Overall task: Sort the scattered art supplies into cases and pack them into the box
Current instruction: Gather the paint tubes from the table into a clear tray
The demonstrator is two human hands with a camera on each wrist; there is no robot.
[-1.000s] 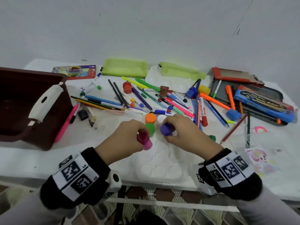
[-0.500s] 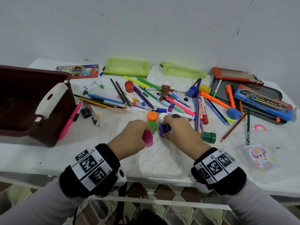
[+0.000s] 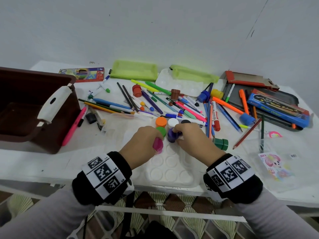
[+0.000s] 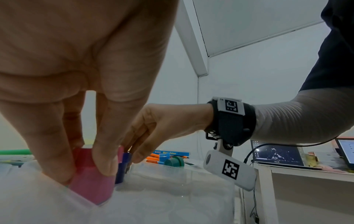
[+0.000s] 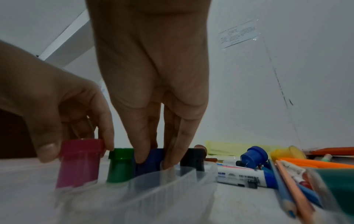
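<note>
Paint pots in a clear plastic tray (image 3: 170,171) sit at the near edge of a white table (image 3: 34,163), the tray moulded with round wells. A person's left hand (image 3: 141,145) pinches a pink pot (image 3: 158,145) by its cap, fingers and thumb curled round it, the pot tilted at the tray's left side. Just right of it the right hand (image 3: 195,140) grips a purple pot (image 3: 171,134) between fingertips, lowering into a well; the right wrist view shows it as dark blue (image 5: 151,159), upright between a green pot (image 5: 119,165) and a black pot (image 5: 193,159).

At the tray's far end four pots stand close together: orange (image 3: 161,121), white (image 3: 173,122), black and green. A fifth, dark green pot (image 3: 221,143) lies on its side just right of the tray. Farther back from the tray a red pot (image 3: 136,90), a brown pot (image 3: 175,94), a blue pot (image 3: 203,96) and a yellow pot (image 3: 217,93) lie among scattered pens, markers and pencils too many to count.

Left of the tray stands a dark brown box (image 3: 29,107) with a white latch handle, a pink highlighter (image 3: 74,125) along its foot. Behind the tray, near the wall, lie two lime mesh pouches (image 3: 134,71), a coloured pencil pack (image 3: 82,75) and a second clear tray. To the tray's right rest a blue Water Colour box (image 3: 278,107) on a dark tin and a sticker sheet (image 3: 274,165). Both wrists wear black bands with square printed markers
</note>
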